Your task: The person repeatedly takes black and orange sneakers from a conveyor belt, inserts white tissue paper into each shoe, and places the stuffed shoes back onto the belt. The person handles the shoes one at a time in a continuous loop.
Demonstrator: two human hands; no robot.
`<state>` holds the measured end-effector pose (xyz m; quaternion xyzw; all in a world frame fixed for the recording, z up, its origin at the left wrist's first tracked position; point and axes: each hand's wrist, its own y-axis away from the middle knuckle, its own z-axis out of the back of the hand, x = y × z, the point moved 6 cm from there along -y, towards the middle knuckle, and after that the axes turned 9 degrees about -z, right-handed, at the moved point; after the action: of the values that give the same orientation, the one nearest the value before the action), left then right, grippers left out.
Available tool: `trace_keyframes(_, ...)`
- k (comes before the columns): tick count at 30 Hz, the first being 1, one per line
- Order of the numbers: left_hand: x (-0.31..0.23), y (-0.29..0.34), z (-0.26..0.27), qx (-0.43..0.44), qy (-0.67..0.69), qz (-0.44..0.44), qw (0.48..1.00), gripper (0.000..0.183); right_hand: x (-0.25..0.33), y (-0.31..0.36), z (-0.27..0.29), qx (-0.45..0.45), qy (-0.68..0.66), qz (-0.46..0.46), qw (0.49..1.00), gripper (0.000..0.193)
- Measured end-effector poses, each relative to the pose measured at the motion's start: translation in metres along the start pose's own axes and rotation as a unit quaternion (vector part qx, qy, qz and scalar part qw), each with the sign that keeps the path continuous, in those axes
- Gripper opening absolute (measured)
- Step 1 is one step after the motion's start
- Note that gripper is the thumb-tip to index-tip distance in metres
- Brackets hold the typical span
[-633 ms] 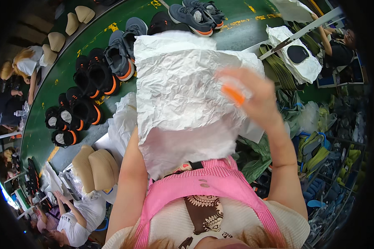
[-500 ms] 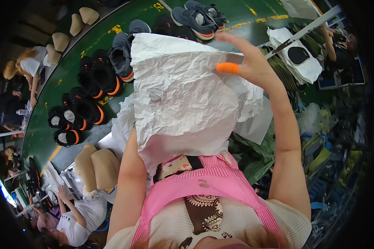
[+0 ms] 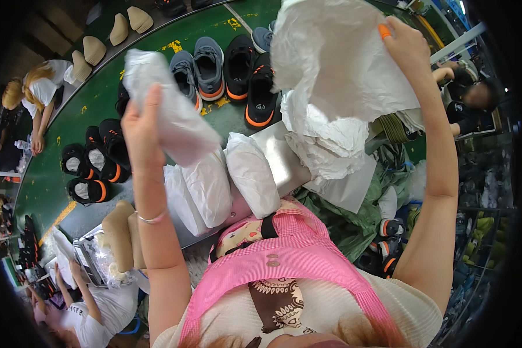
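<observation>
My left hand point(image 3: 141, 134) grips a white paper-wrapped bundle point(image 3: 171, 110), raised and tilted above the green worktop; motion blurs it. High on the right, my right hand point(image 3: 409, 49) pinches the edge of a large crumpled sheet of white paper point(image 3: 336, 58). An orange finger cover point(image 3: 384, 31) sits on one of its fingers. Near my apron, several similar white paper bundles point(image 3: 252, 174) lie side by side; their contents are hidden. A stack of crumpled paper point(image 3: 330, 148) lies below the raised sheet.
Grey sneakers point(image 3: 207, 66) and black sneakers with orange soles point(image 3: 261, 95) stand along the green worktop point(image 3: 156, 61). Beige foot-shaped forms point(image 3: 119, 232) lie at the left. Green plastic sheeting point(image 3: 345, 232) bunches at the right. Other people work to the left and right.
My left hand has come up from behind the paper, holding a wrapped bundle. My right hand has risen rightward with a sheet, uncovering the bundles near my apron.
</observation>
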<state>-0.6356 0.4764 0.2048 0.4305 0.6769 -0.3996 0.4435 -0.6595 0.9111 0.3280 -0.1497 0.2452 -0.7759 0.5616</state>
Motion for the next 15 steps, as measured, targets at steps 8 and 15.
trace_keyframes(8,0.081,0.080,-0.079,0.249,0.032,0.174,0.952,0.032,0.110,0.057,-0.001,0.369,-0.137,0.065,0.917,0.029)
trace_keyframes(15,0.093,0.076,-0.079,0.177,0.178,0.217,0.943,0.028,0.203,0.145,0.032,0.343,-0.417,0.185,0.821,0.028)
